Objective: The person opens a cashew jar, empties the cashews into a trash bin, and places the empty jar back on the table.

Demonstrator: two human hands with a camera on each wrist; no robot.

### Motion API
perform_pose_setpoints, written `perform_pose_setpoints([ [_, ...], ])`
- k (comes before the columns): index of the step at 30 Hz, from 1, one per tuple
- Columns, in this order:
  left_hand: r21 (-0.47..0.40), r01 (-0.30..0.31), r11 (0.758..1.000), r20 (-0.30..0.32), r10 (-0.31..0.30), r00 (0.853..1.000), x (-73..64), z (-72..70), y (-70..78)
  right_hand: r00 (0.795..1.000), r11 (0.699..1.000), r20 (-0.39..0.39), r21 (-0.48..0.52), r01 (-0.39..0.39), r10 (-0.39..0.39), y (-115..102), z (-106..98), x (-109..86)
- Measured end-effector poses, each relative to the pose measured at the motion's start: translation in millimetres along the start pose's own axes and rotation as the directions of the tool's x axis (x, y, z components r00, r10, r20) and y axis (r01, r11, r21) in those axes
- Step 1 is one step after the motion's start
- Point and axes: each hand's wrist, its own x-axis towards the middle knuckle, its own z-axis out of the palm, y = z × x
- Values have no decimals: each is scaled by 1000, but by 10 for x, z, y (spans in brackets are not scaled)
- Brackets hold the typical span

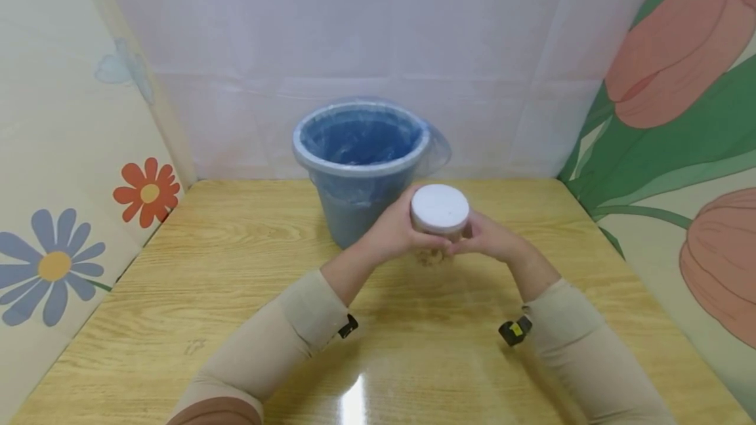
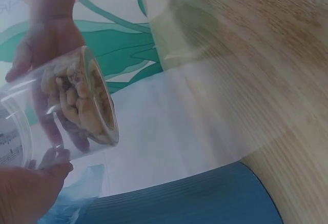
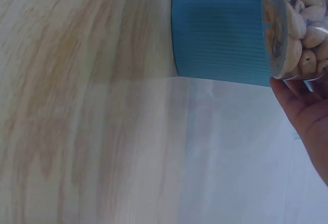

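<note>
Beige sleeves [image 1: 260,340] reach in from the bottom edge of the head view, a brown patch of cloth at the lower end of the left one, and near each cuff sits a small black device [image 1: 516,331]. Beyond them, the left hand [image 1: 398,231] and the right hand [image 1: 490,238] hold a clear jar [image 2: 69,103] between them, with the thumbs on its near side and the fingers curved around its walls; some of the fingertips are hidden behind it. This jar is upright, topped by a round white lid [image 1: 440,205], and held up off the wooden table [image 1: 248,261], just in front and to the right of a blue bucket [image 1: 354,212]. Pale, curved nuts [image 3: 310,34] lie in its lower part, and the left wrist view shows small print near the lid end, too blurred to read. A translucent plastic bag [image 1: 438,149] lines the bucket, folded over the rim and bunched out at the right. Behind stands a creased white sheet [image 1: 384,31]; the wall on the left bears a red flower [image 1: 149,193] and a blue flower [image 1: 53,266], the one on the right large pink tulips [image 1: 667,44] with green leaves.
</note>
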Motion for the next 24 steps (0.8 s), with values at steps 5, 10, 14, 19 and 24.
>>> perform_pose_setpoints([
  [5,-8,3,1000,-24,-3,1000,-3,1,24,1000,1000,-2,11,17,-17,-38,9,8],
  [10,-38,21,999,-29,-22,999,-26,-12,44,1000,999,-3,33,-1,1,-65,23,6],
  [14,-46,7,999,-26,-8,1000,-27,-20,42,1000,999,4,30,9,-9,-83,23,15],
  [19,-53,-9,999,4,10,1000,-22,-24,44,999,1000,31,23,5,-6,-90,12,9],
  [24,-78,5,997,25,-3,1000,-16,-40,80,999,1000,50,2,1,-2,-101,4,-1],
])
